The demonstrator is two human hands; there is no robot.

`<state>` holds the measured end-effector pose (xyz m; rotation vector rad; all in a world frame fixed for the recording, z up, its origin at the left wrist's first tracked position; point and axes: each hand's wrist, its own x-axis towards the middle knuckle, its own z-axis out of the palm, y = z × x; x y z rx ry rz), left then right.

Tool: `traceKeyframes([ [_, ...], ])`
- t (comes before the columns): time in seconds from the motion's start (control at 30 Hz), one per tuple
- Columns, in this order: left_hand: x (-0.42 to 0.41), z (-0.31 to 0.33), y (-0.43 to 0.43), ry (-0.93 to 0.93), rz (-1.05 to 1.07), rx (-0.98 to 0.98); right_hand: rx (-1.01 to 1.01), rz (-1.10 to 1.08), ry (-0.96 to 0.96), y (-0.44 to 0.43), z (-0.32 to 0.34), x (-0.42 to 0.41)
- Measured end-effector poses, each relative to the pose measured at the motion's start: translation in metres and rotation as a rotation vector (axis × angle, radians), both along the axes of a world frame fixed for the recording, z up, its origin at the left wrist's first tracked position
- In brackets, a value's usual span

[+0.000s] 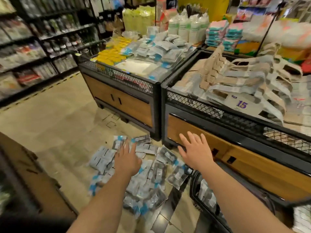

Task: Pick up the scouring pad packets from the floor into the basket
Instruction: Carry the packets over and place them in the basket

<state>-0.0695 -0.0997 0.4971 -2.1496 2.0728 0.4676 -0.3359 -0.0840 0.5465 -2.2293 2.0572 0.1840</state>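
Note:
Several scouring pad packets, clear plastic with grey pads and blue tabs, lie scattered on the tan floor in front of the display bins. My left hand reaches out over the pile with its fingers straight and holds nothing. My right hand hovers with spread fingers above the pile's right edge, in front of a wooden bin panel. A black basket stands on the floor at lower right, under my right forearm, with a few packets inside.
Two black mesh-topped display bins with wooden fronts stand right behind the pile, stacked with goods. Shelving lines the left aisle. A brown cardboard box sits at lower left. Open floor stretches to the left.

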Motion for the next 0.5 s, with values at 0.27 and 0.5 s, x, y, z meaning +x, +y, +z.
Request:
traceKeyframes([
  [0.27,0.053,-0.036,0.018,0.053,0.115,0.112,0.11,0.135,-0.009,-0.025,-0.046,0.077],
  [0.5,0.07,-0.107,0.022,0.086,0.297,0.218,0.262,0.188,-0.086,-0.058,-0.131,0.126],
])
